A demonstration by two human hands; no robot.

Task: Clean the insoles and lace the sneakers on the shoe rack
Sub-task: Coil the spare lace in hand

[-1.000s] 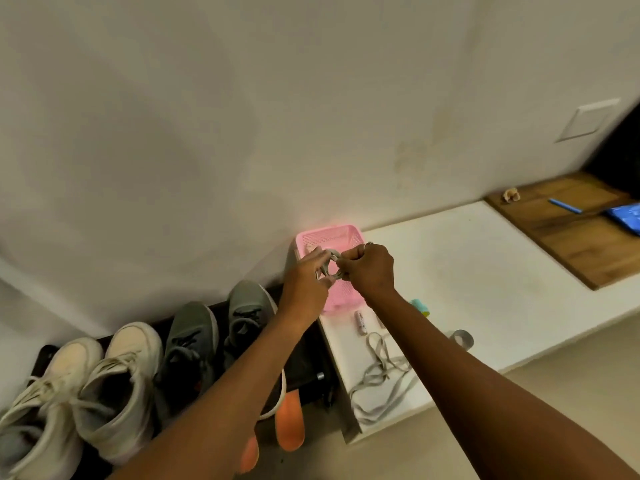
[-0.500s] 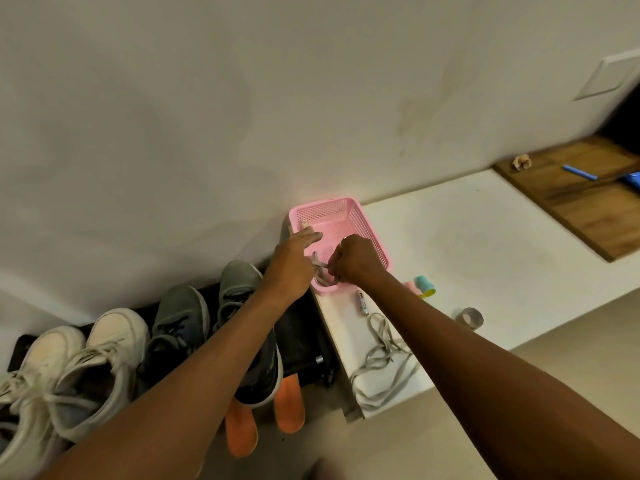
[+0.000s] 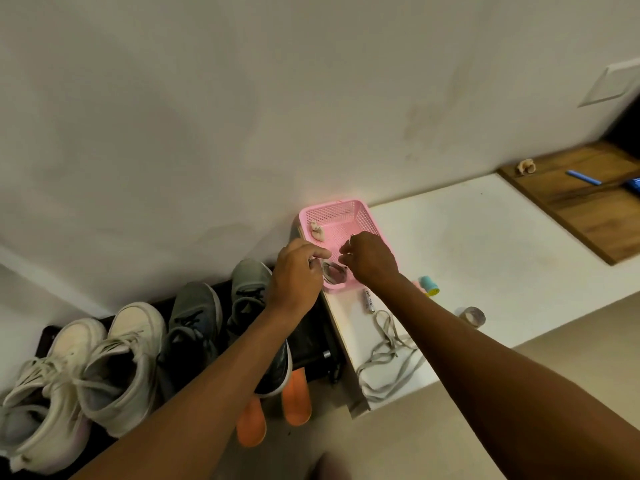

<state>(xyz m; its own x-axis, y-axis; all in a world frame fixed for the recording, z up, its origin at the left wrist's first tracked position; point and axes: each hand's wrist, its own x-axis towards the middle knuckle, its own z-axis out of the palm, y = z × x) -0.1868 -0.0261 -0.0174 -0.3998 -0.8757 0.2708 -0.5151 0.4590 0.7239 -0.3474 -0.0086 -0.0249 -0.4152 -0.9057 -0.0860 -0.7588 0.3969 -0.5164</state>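
2 bare forearms reach up from the near edge and meet over the near end of a pink basket point(image 3: 375, 227). The left hand point(image 3: 298, 275) hangs above the basket's near-left corner, index finger stretched toward the other hand, the rest curled; I cannot tell whether it pinches anything. The right hand point(image 3: 372, 259) is turned knuckles-up above the basket, fingers curled narrow with thumb and fingertip close together; whether they hold anything is hidden.

Between the 2 hands a coiled grey lace point(image 3: 334, 273) lies in the basket's near end, and a small pale crumpled scrap point(image 3: 317, 232) sits near its far-left wall.

Nearest on the floor, 2 orange insoles point(image 3: 296, 400) poke out from under the black shoe rack point(image 3: 308, 337). On it stand 2 white sneakers point(image 3: 131, 358) at the left and 2 grey sneakers point(image 3: 195, 317) beside them, toes to the wall. On the white ledge point(image 3: 485, 244) to the right, a loose grey lace point(image 3: 388, 355) lies tangled by the near edge, with a battery point(image 3: 369, 300), a teal roll point(image 3: 428, 285) and a tape roll point(image 3: 472, 317) beyond. Farther right a blue pen point(image 3: 583, 177) rests on a wooden board point(image 3: 588, 209), below a pale wall plate point(image 3: 609, 84).
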